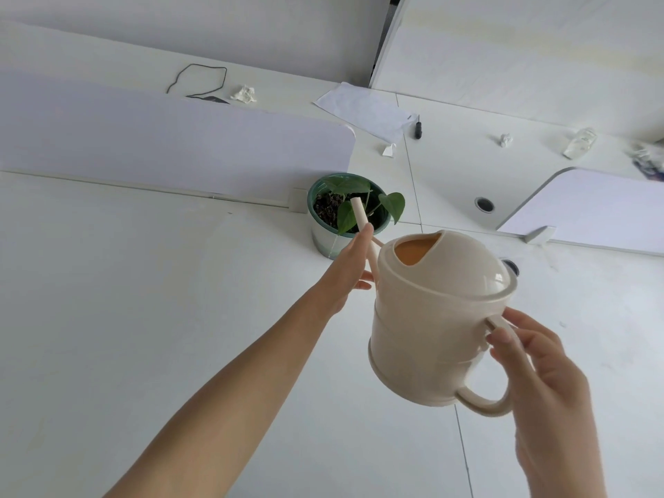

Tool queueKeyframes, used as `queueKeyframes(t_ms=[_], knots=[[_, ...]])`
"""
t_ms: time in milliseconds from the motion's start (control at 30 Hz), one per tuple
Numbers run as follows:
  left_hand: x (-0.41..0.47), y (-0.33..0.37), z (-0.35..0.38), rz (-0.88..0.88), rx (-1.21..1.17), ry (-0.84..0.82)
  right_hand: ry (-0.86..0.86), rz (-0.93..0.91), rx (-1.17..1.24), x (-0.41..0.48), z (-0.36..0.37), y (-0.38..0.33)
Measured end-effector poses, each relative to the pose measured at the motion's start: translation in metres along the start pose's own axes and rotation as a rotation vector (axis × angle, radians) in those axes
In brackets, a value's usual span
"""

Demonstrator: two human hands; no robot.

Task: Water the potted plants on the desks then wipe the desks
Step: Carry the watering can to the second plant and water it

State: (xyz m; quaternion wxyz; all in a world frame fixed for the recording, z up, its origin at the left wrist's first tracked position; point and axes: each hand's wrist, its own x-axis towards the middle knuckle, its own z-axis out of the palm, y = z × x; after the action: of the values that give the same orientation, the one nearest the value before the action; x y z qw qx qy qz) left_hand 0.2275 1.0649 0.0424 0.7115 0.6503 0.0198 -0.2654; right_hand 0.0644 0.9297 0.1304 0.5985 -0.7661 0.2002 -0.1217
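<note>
Right hand grasping watering can handle; left hand steadying spout over potted plant

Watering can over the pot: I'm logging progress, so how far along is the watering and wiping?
Done: nothing shows as finished. In hand: the right hand holds the watering can by its handle, the left hand steadies the spout above the potted plant; a thin trickle seems to fall by the pot. Left: wiping. No cloth is visible, and crumpled paper lies on the desk.
</note>
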Motion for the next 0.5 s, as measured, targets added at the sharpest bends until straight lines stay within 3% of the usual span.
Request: queueKeyframes(t_ms=[500], knots=[[0.010, -0.004, -0.015, 0.011, -0.082, 0.040, -0.018, -0.040, 0.044, 0.011, 0.019, 0.001]])
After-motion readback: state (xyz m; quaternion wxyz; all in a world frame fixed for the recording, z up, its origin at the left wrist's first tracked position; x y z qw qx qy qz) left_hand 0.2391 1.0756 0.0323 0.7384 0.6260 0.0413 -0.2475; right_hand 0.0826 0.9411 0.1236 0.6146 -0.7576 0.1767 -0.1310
